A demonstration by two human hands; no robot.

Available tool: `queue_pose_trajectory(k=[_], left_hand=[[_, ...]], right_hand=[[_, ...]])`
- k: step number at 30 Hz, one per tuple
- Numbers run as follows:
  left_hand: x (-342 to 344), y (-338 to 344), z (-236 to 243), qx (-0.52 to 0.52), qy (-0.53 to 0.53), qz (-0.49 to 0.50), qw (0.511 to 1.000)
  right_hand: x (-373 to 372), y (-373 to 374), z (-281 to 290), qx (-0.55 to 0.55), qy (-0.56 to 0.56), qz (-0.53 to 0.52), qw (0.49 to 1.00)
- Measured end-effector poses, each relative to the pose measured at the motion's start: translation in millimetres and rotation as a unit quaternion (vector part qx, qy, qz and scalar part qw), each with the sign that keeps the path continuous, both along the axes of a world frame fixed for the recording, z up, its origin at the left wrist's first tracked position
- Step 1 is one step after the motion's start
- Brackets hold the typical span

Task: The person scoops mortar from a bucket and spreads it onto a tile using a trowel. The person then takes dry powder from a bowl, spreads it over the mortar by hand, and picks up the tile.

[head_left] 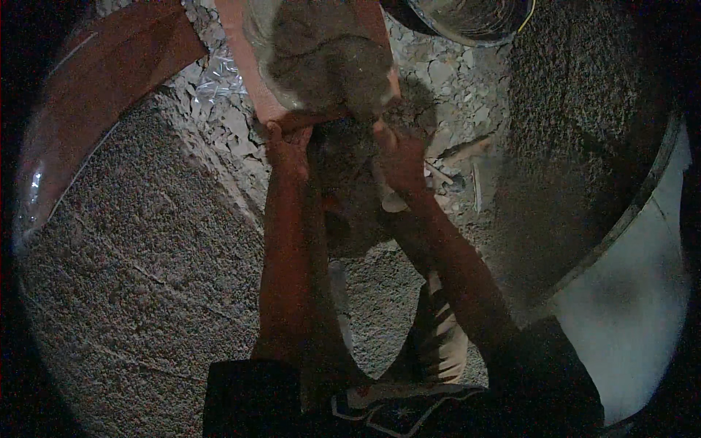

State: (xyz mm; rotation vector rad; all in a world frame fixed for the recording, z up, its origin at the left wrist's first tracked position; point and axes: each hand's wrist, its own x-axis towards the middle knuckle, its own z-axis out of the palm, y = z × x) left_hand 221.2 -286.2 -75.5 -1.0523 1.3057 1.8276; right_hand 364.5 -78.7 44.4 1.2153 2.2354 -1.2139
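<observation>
A reddish rectangular tile [239, 51] with a thick heap of grey wet mortar [318, 51] on it lies in the upper middle. My left hand [288, 146] grips its near left corner, thumb on top. My right hand [400, 155] is closed at the near right corner, holding the same tile. Below and between my hands is a dark, shadowed patch of grey material [343, 175], whose form I cannot make out.
Another reddish tile [124, 66] lies at the upper left, glossy at one end. A dark bucket [467, 22] stands at the top right. Crumbled pale debris [467, 95] and rough grey ground [131, 270] surround my hands. A pale smooth panel [621, 306] is at the right.
</observation>
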Motion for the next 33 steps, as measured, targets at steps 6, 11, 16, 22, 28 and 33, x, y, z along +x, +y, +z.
queue_pose_trajectory(k=[6, 11, 16, 22, 28, 33], left_hand=[[0, 49, 37, -0.188, 0.095, -0.309, 0.927], [-13, -5, -8, -0.191, 0.104, -0.265, 0.939], [8, 15, 12, -0.09, 0.08, -0.166, 0.979], [-5, -1, 19, -0.171, 0.131, -0.208, 0.954], [-4, 19, 23, -0.08, 0.034, -0.062, 0.994], [-2, 12, 28, -0.171, 0.127, -0.358, 0.909]], right_hand=[[24, -16, -52, -0.04, -0.151, -0.092, 0.983], [76, -37, -73, 0.421, 0.091, 0.202, 0.88], [191, -63, -28, 0.128, -0.116, 0.22, 0.96], [120, -70, -31, 0.271, 0.102, 0.186, 0.939], [20, -57, -118, 0.202, 0.1, 0.112, 0.968], [28, -72, -129, 0.127, 0.067, 0.107, 0.984]])
